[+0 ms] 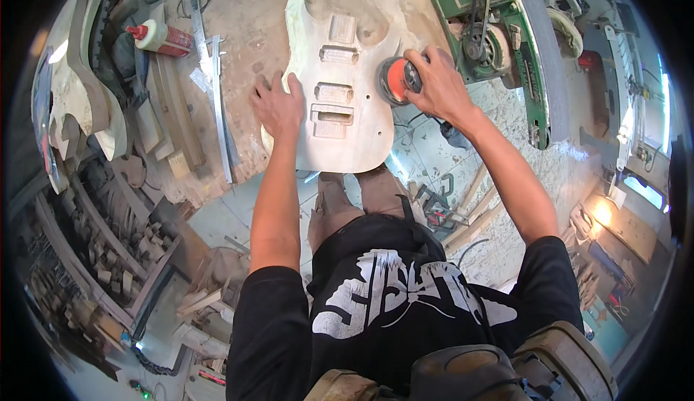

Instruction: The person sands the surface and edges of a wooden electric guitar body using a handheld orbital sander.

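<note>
A pale wooden electric guitar body lies on the workbench in front of me, with several routed pockets down its middle. My left hand rests on its left edge, fingers spread and the thumb toward the pockets. On the opposite side, my right hand is wrapped around an orange and black orbital sander. The sander is tilted against the body's right edge near the waist. Its underside is hidden from view.
A green belt sanding machine stands at the far right. On the bench's left lie a glue bottle with a red cap, a metal caliper and wood strips. More guitar bodies hang at the far left, above shelves of wood offcuts.
</note>
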The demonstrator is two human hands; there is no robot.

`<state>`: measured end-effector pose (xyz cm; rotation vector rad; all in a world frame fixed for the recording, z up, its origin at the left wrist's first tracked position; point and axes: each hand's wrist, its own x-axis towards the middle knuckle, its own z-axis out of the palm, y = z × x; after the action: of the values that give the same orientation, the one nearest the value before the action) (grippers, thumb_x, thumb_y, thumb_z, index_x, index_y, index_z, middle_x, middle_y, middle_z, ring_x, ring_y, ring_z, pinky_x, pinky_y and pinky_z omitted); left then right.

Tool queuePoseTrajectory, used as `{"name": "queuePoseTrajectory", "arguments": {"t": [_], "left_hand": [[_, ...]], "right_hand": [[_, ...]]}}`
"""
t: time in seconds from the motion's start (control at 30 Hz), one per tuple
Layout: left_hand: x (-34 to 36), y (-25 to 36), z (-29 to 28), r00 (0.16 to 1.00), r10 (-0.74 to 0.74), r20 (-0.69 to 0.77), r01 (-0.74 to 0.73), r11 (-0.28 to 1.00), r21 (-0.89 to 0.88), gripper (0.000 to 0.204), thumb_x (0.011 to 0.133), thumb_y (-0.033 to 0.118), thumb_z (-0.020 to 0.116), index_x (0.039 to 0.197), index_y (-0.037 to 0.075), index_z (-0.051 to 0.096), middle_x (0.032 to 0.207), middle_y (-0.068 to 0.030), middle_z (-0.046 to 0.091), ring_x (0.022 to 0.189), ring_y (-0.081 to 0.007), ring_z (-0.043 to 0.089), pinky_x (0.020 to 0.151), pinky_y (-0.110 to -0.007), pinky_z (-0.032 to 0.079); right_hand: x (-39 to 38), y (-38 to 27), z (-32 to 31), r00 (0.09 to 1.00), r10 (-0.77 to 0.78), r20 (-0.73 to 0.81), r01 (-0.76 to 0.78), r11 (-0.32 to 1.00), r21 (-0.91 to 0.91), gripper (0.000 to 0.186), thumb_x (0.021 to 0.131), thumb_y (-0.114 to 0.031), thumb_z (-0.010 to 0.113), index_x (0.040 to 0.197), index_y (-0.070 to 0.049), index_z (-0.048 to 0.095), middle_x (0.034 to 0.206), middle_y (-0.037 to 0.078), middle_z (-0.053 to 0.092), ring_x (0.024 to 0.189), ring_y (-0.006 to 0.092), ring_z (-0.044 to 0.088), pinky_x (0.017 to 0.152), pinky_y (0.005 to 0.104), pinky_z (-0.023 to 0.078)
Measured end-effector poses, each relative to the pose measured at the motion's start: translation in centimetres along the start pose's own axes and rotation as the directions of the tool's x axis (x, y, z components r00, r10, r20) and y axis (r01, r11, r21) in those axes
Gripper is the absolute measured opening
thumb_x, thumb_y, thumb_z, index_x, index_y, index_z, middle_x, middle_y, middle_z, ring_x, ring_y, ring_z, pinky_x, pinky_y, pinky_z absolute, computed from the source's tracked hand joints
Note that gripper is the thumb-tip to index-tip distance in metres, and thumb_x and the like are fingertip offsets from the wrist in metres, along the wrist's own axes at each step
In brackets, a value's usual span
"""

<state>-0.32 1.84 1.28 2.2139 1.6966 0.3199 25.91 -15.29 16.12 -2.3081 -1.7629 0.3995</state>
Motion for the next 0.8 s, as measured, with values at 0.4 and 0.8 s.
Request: {"name": "queuePoseTrajectory", "arguments": {"t": [0.4, 0.8], "left_hand": [[-0.1, 0.4, -0.3, 0.999, -0.023, 0.028, 0.023, 1.000, -0.007, 0.055, 0.106, 0.051, 0.054, 0.142, 0.015, 0.072, 0.159, -0.0221, 0.051, 0.146, -0.0445, 0.043, 0.124, -0.053, 0.036], [0.1, 0.2, -0.6, 0.995, -0.040, 0.096, 0.038, 0.999, 0.021, 0.060, 0.107, 0.057, 0.049, 0.147, 0.017, 0.070, 0.163, -0.0212, 0.050, 0.148, -0.0431, 0.041, 0.126, -0.051, 0.033]], "right_hand": [[0.9, 0.3, 0.2, 0.996, -0.032, -0.080, 0.029, 0.999, -0.037, 0.066, 0.079, -0.024, 0.088, 0.135, -0.014, 0.056, 0.114, 0.022, 0.056, 0.099, 0.0469, 0.067, 0.078, 0.0569, 0.054], [1.8, 0.5, 0.1, 0.996, 0.032, -0.081, -0.031, 0.999, 0.007, 0.068, 0.078, -0.021, 0.088, 0.138, -0.015, 0.056, 0.118, 0.023, 0.057, 0.102, 0.0471, 0.068, 0.082, 0.0553, 0.056]]}}
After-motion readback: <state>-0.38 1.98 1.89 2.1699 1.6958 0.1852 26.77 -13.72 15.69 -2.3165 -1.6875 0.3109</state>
